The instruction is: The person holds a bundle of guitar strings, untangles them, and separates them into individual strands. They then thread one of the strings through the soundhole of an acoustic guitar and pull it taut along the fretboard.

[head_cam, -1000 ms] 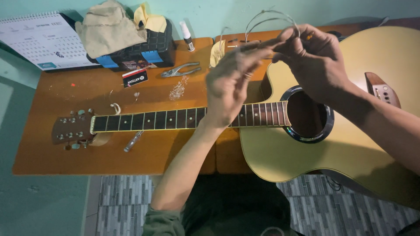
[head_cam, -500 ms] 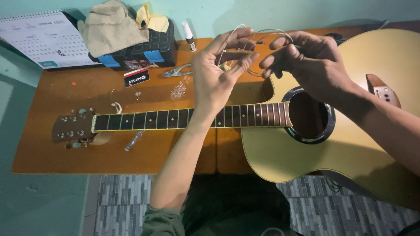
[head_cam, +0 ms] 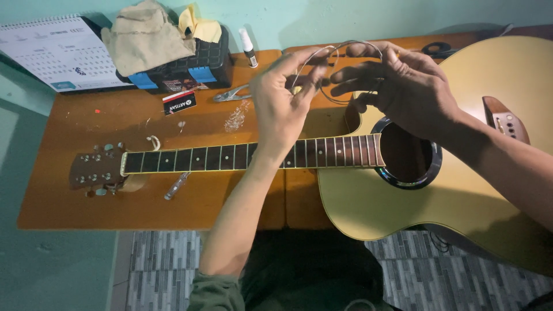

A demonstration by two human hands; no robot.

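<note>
Guitar (head_cam: pixel 403 201) is lying flat across the wooden bench (head_cam: pixel 75 201), neck pointing toward nine o'clock. Above the neck, the left hand (head_cam: pixel 282 106) is pinching a coiled wire string (head_cam: pixel 345 49) between thumb and fingers. At three o'clock from it, the right hand (head_cam: pixel 403 92) is holding the same coil, fingers slightly spread. Farther off, at eleven o'clock, pliers (head_cam: pixel 230 95), a black toolbox (head_cam: pixel 196 63) and a calendar (head_cam: pixel 55 55) are lying.

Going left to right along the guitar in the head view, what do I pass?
Headstock with tuning pegs → fretboard → left hand above the neck → coiled string held between both hands → right hand → sound hole → bridge.
</note>
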